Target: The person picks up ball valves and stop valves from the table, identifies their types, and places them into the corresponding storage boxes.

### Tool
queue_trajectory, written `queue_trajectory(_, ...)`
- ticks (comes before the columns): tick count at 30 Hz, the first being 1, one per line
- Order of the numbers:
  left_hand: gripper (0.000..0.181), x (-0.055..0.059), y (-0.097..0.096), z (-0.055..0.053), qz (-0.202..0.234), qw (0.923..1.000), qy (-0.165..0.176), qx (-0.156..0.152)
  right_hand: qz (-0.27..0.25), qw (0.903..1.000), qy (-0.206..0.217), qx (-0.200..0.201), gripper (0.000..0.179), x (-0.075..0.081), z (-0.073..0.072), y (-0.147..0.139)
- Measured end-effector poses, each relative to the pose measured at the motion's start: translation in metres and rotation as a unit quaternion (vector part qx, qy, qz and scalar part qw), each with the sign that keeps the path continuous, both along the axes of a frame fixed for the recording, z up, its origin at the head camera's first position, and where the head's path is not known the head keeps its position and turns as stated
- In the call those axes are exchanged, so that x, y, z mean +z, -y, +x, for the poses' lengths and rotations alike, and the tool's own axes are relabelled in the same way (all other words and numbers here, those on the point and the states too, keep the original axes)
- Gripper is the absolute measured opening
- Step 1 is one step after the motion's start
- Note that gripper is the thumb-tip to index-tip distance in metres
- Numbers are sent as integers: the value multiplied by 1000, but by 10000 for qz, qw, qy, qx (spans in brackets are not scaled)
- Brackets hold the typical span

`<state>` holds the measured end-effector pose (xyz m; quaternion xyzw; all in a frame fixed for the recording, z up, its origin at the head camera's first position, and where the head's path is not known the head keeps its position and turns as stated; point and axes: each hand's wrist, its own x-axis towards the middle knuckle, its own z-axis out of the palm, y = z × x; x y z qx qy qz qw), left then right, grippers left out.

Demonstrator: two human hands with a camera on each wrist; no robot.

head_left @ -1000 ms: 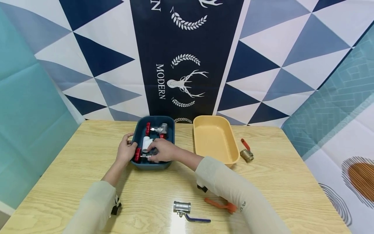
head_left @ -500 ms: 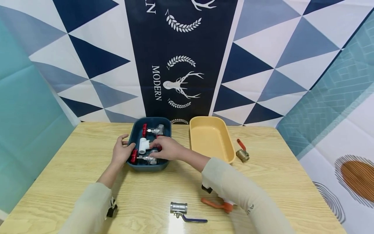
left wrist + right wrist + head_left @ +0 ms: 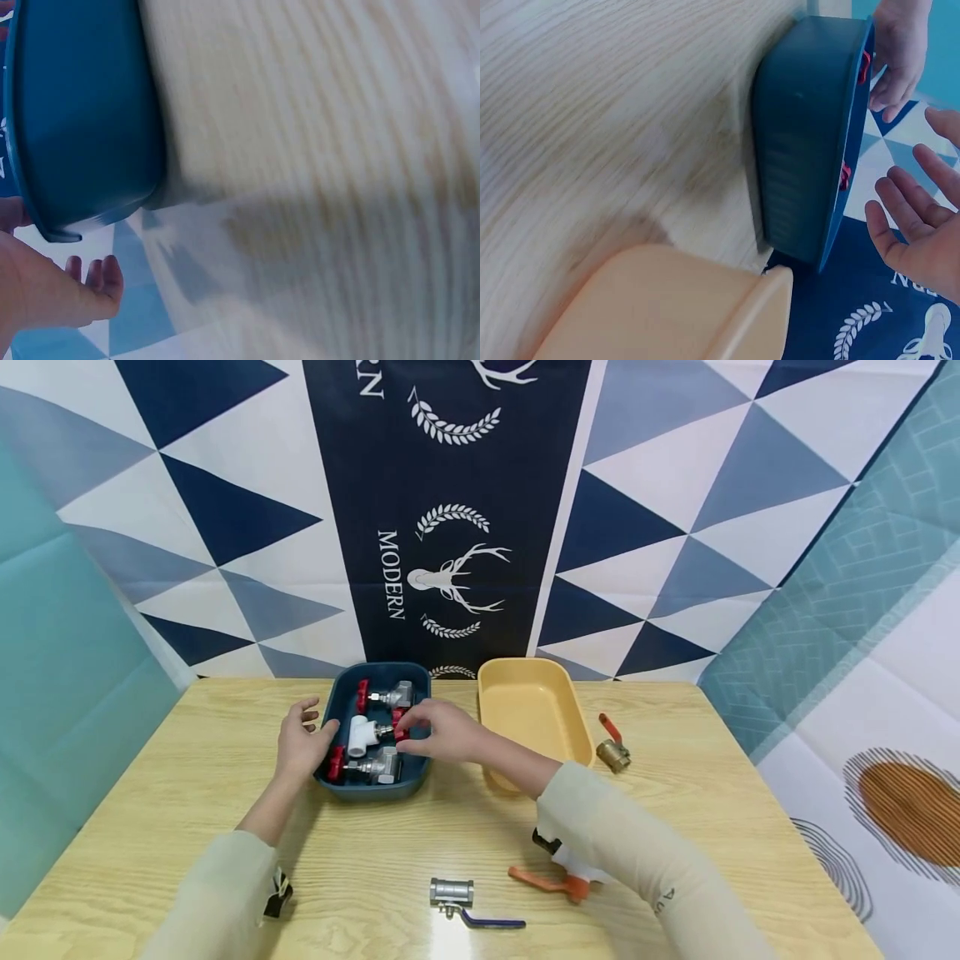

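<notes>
In the head view, a dark blue bin [image 3: 408, 791] holds two metal valves with red handwheels, a far valve [image 3: 395, 696] and a near valve [image 3: 378, 766]. Between them lies a white plastic tee-shaped valve [image 3: 363, 735], its red handwheel to the right. My left hand [image 3: 302, 745] is at the bin's left rim, thumb by the edge and other fingers loose outside. Over the bin's right side hovers my right hand [image 3: 444, 732], thumb and fingers apart beside the white valve's handwheel. Seen from the right wrist, the right hand [image 3: 926, 225] has spread fingers with nothing between them.
A yellow bin [image 3: 536, 697] stands right of the blue one. Beyond it lies a brass valve [image 3: 613, 756] with a red lever. Nearer on the wooden table are a steel valve [image 3: 452, 892] with a blue lever and an orange-handled valve [image 3: 576, 888], partly under my right sleeve.
My right hand has drawn back rightward from the near metal valve and its fingers have parted, uncovering the valves. The left hand stays by the rim. The whole view has shifted slightly.
</notes>
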<state>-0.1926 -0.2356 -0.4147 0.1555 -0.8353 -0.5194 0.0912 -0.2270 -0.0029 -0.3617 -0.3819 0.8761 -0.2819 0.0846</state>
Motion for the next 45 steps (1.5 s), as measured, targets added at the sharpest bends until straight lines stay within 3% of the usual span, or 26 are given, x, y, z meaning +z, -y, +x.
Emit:
queue_trajectory(10, 55, 17, 1, -2, 3, 9993, -361, 98, -78, 9996, 24, -261, 34, 9, -1, -27)
queue_trajectory(18, 55, 28, -11, -4, 250, 9980, -579, -5, -175, 9985, -6, -518, 35, 15, 0, -52)
queue_trajectory(25, 59, 35, -27, -6, 451, 9966, -587, -358, -424, 9973, -73, -594, 36, 25, 6, -77)
queue_trajectory(34, 62, 36, -46, -12, 733, 9916, -705, -800, -541, 9937, -327, -921, 34, 28, 6, -108)
queue_trajectory(45, 66, 33, -65, -19, 545, 9884, -501, -1328, -611, 9890, -225, -1325, 36, 31, 9, -146)
